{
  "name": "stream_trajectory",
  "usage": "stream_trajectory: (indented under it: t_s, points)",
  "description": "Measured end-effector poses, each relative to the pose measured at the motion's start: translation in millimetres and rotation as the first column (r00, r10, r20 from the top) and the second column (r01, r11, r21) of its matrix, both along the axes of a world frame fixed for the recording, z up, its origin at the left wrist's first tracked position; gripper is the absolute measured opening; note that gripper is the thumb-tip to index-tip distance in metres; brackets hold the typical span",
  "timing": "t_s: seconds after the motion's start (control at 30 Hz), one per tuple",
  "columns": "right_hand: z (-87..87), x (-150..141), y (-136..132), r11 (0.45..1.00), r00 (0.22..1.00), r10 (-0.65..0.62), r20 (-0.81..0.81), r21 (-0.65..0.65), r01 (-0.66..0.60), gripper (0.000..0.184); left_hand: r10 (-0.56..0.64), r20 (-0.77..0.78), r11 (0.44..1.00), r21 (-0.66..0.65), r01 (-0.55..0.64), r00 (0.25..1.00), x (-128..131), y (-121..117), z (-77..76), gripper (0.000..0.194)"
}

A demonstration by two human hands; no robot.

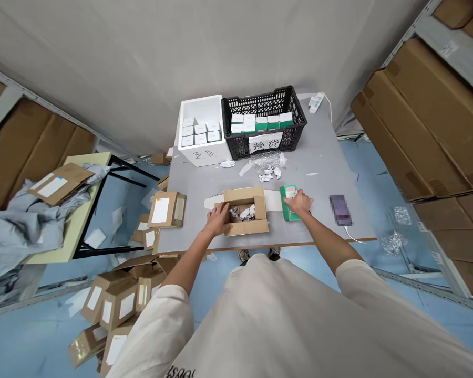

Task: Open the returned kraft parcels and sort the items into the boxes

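In front of me on the grey table (323,157) stands an open cardboard box (244,227), its flaps folded out and crumpled paper (246,212) inside. My left hand (217,219) grips the left side of this box, fingers over the edge. To the right, a small green box (287,210) with a pale label lies on the table. My right hand (298,202) is closed on its right side, the thumb and fingers covering part of it.
Behind stand a white foam box (205,155) and a black plastic crate (297,131), both holding small boxes. Crumpled paper and clear wrap (266,160) lie before the crate. A taped carton (163,210) sits left; a phone (341,210) with a cable lies right. Cartons (118,299) crowd the floor.
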State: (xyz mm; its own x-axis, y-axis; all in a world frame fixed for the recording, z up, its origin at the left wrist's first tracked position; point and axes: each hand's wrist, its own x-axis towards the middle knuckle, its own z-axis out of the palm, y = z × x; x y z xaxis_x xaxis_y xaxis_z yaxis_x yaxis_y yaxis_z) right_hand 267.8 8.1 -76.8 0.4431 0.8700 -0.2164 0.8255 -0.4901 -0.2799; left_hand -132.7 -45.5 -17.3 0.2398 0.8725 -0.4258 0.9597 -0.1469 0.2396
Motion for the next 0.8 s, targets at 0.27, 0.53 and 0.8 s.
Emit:
stream_trajectory:
  t_s: [0.27,0.53,0.8]
  points:
    - [-22.5,-7,-6,0.992,0.996,0.079,0.049,0.099,-0.083,0.064,0.029,-0.025,0.994,0.109,-0.026,0.999,6,-10,5.1,0.088]
    - [8.8,-43,-28,0.809,0.667,0.588,-0.457,0.319,-0.494,0.036,0.129,0.352,0.957,0.199,-0.209,0.927,-16,-19,15.1,0.09]
    - [22.5,-72,-41,0.839,0.633,0.524,-0.569,0.217,-0.499,0.047,-0.114,0.278,0.993,0.013,0.115,0.954,-17,-34,-0.5,0.126]
